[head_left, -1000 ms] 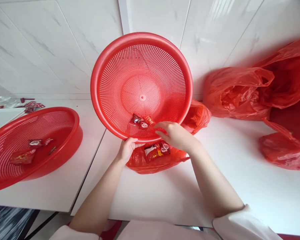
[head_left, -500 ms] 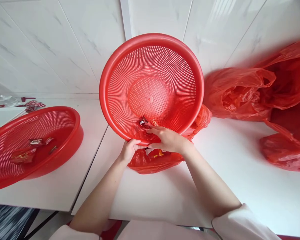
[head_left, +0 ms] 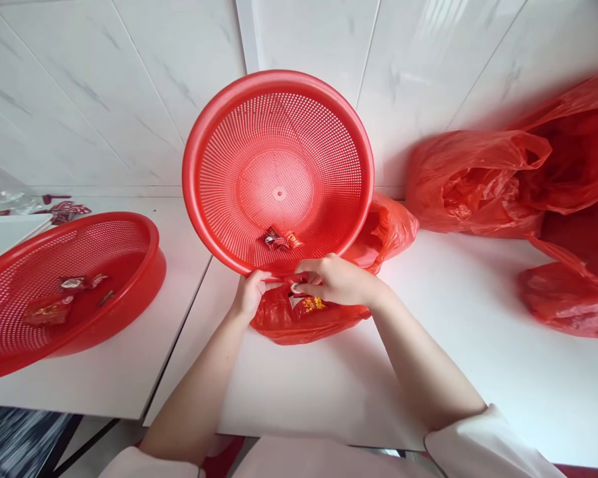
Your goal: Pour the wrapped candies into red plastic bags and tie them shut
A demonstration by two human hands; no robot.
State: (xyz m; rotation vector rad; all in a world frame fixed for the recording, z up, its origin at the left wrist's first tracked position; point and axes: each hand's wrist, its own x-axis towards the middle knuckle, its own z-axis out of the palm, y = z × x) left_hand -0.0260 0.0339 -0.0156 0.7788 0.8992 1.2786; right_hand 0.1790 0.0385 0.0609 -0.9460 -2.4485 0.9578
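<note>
A red plastic colander (head_left: 279,176) is tipped toward me, with a few small wrapped candies (head_left: 282,240) lying low inside it. My left hand (head_left: 249,295) grips its near rim, thumb on top. Below the rim, a red plastic bag (head_left: 303,332) lies with its mouth open. A red packet with yellow print (head_left: 310,305) shows inside the bag. Over the bag's mouth, just under the rim, my right hand (head_left: 336,282) has its fingers curled together. A small dark and white bit shows at those fingertips; I cannot make out what it is.
At the left, a second red colander (head_left: 129,312) leans at a tilt with several wrapped sweets in it. More red plastic bags (head_left: 473,179) stand at the right against the tiled wall (head_left: 309,33). A gap (head_left: 179,338) runs between two white tabletops.
My right hand has drawn back from inside the colander to the bag's mouth. The colander has shifted left and a little toward me, and its candies are uncovered.
</note>
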